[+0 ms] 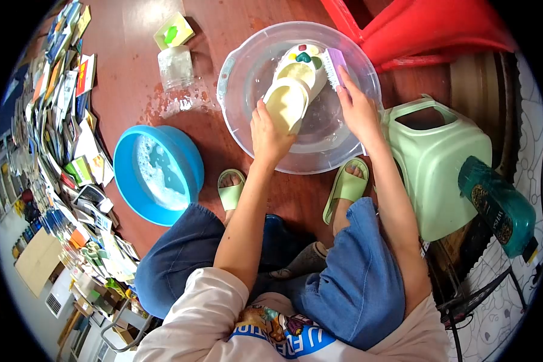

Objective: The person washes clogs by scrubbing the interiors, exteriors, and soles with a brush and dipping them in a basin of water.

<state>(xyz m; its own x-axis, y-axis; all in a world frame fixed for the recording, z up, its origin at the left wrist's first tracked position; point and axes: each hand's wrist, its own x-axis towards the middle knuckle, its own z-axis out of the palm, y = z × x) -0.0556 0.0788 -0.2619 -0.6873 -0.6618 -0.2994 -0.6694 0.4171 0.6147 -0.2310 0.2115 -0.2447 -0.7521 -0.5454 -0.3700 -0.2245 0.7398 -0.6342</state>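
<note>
My left hand is closed on the heel end of a cream clog with coloured charms on its toe. The clog is held over a clear plastic basin, its toe pointing away from me. My right hand grips a purple scrubbing brush. The brush's white bristles face the toe's right side, at or very near it; I cannot tell if they touch. Some water shows in the bottom of the clear basin.
A blue basin of sudsy water stands at left. Behind it, a box holds green soap near wet floor. Books line the left. At right are a red plastic seat, a pale green stool and a teal bottle.
</note>
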